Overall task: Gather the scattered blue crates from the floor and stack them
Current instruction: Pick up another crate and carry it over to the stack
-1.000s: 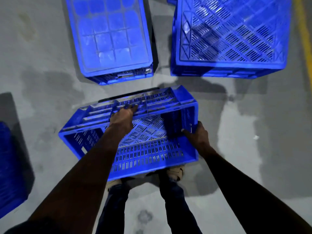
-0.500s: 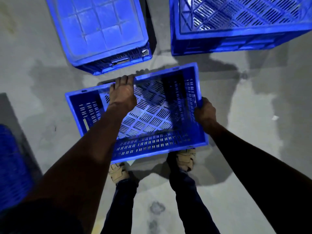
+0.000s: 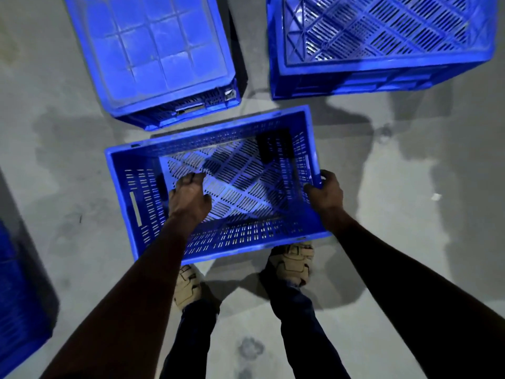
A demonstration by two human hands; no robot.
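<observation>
Open blue crate (image 3: 218,184) sits right way up, just in front of feet. Right hand (image 3: 325,191) grasps right rim, likely to steady or lift it. Left hand (image 3: 190,198) reaches inside, fingers loose, holding nothing. Two more crates lie ahead: upside-down crate (image 3: 153,53), slotted crate (image 3: 382,42).

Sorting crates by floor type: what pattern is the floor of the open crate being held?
Diagonal patches of slots on the blue plastic crate; head view.
</observation>
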